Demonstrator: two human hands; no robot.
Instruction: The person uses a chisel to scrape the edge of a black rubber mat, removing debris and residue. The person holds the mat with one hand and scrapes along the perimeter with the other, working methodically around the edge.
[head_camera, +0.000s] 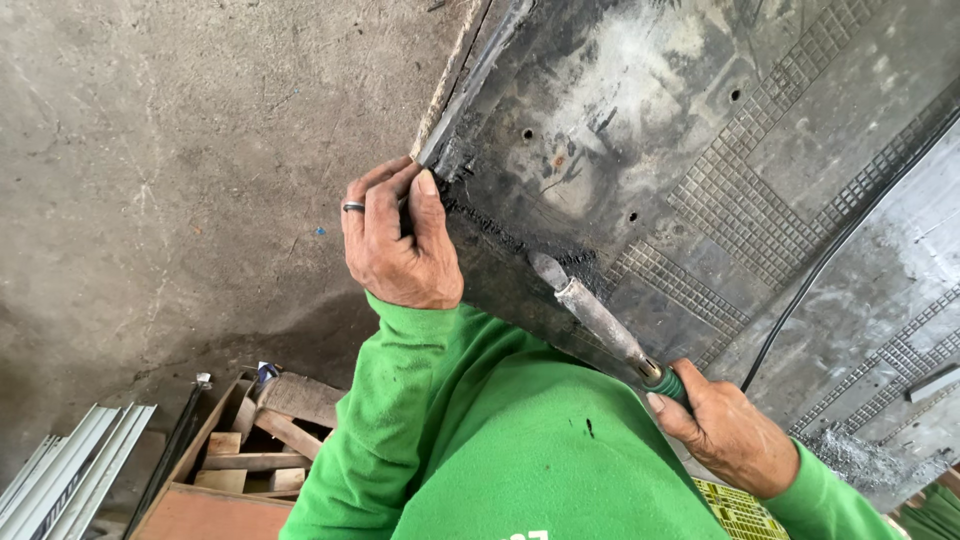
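We see a dark, worn panel with grid-textured patches and small holes, filling the upper right of the view, its charred, crusted edge running diagonally toward the person's chest. A scraping tool with a green handle lies blade-first against that edge. Our right hand has its fingers wrapped tightly round the handle. Our left hand, a ring on one finger, pinches a thin strip at the panel's corner, fingers closed on it. In our judgement, we should keep the blade low and flat to the surface, push away from the left hand, and hold the strip taut. A black cable crosses the panel; a wooden crate sits on the concrete floor.
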